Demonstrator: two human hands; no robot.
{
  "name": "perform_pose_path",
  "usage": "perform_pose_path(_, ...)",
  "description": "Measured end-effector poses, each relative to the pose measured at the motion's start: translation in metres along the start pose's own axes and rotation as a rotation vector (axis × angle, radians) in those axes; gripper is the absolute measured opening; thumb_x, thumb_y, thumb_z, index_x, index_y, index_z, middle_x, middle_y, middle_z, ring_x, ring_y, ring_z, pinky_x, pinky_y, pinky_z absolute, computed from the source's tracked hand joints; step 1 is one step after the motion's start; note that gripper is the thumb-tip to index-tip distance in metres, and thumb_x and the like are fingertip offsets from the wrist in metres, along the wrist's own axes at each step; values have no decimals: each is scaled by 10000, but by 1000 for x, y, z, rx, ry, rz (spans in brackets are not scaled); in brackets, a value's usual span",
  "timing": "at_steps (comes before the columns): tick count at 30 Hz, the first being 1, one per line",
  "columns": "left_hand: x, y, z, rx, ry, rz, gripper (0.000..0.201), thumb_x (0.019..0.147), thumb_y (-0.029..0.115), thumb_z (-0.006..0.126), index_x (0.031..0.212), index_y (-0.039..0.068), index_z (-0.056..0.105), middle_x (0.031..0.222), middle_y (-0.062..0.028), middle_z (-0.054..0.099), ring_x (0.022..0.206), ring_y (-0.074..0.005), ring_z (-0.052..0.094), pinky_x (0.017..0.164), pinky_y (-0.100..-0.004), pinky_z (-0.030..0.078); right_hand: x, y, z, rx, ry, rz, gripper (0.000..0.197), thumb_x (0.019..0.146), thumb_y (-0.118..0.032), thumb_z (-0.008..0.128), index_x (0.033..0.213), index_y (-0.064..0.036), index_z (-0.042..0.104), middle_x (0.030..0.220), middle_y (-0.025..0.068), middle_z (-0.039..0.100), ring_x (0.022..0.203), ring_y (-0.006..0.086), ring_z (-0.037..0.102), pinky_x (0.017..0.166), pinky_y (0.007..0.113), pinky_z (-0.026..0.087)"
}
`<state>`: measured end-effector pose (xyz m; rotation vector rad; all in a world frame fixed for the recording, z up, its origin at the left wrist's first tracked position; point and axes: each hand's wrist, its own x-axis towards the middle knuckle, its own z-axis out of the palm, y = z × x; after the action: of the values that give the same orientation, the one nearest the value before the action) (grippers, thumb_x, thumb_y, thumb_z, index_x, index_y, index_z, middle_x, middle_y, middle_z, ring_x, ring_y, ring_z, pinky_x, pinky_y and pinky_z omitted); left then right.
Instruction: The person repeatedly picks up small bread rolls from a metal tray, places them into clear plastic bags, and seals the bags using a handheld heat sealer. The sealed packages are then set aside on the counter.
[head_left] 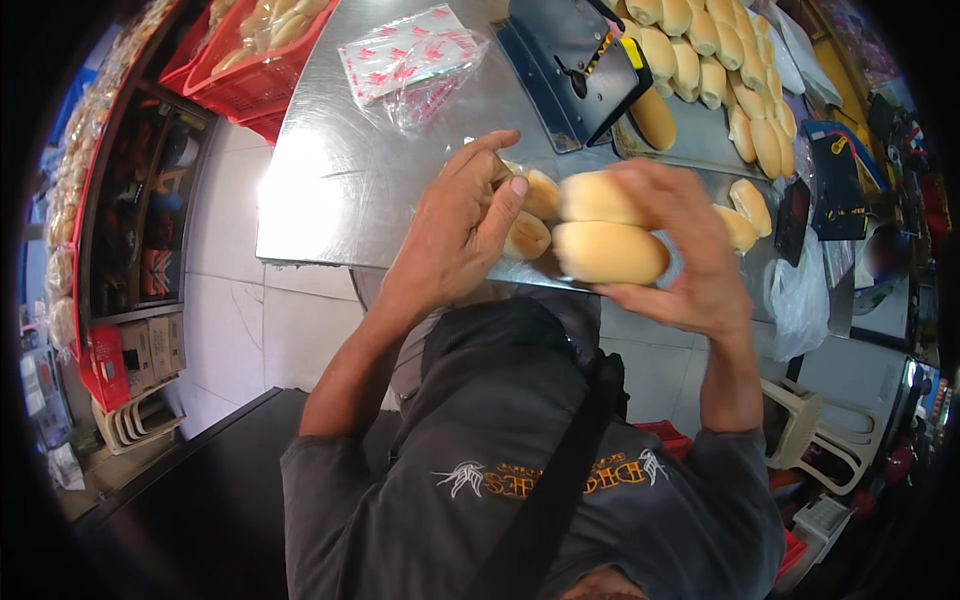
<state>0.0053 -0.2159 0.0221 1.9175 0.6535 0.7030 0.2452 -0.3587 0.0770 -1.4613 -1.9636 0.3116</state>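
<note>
My right grip (700,260) is closing on two golden bread rolls side by side, its fingers curling over the far roll (600,197) and its thumb bracing the near roll (610,253); blur is hiding the exact contact. The pair is sitting at the front edge of the worktop (330,190), just to the right of two more rolls, a back roll (543,195) and a front roll (527,237), which are lying beside my left grip (455,225). That left grip is curving with thumb and forefinger reaching past its palm, and I cannot tell whether it is holding anything or only standing guard. I am judging the step in hand as gathering rolls into a small group, while a large batch of rolls (705,35) is waiting in rows on the tray (690,150). The next move, as I am reading it, is calling for bringing my pair level against the other two, pressing evenly so the soft bread is not denting, and keeping my left grip steady as a stop. The blue metal stand (560,85) is standing close behind, so I am needing to work clear of it.
</note>
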Motion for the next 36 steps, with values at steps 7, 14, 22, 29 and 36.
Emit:
perform_pose_path(7,-9,-14,7,-164,42,-55,399,1080,212,569,1422,7,569,1394,-249,619,1240,-420,628,1054,-455,502,26,17,64,-36,116,-31,746,728,-271,943,1351,2,637,1373,211,638,1230,430,625,1055,486,518)
perform_pose_path(14,-3,-8,26,153,80,90,483,1122,258,421,1538,14,423,1623,-218,417,1552,-373,321,1262,-620,143,49,-12,97,-37,204,-6,681,768,-171,855,1351,33,570,1348,251,606,1186,474,563,1029,543,465)
perform_pose_path(22,5,-7,32,-934,265,25,597,1171,337,371,1675,38,254,1644,-136,377,1535,-225,357,1273,-405,261,117,-39,43,-273,-265,26,718,751,-116,812,1395,47,542,1434,254,562,1288,454,523,1114,531,433)
perform_pose_path(29,1,-19,21,-1214,335,-25,552,1178,351,356,1638,46,342,1572,-115,466,1467,-191,441,1227,-338,351,97,-36,89,-294,-107,-182,792,834,-173,806,1513,41,459,1606,272,423,1492,445,402,1241,584,303)
perform_pose_path(36,-8,-6,9,-1024,365,-112,543,1173,367,378,1590,20,409,1496,-116,537,1332,-171,542,1136,-355,448,82,-19,92,-149,27,-245,449,859,-107,795,1284,-31,671,1476,172,603,1441,409,509,1234,595,312)
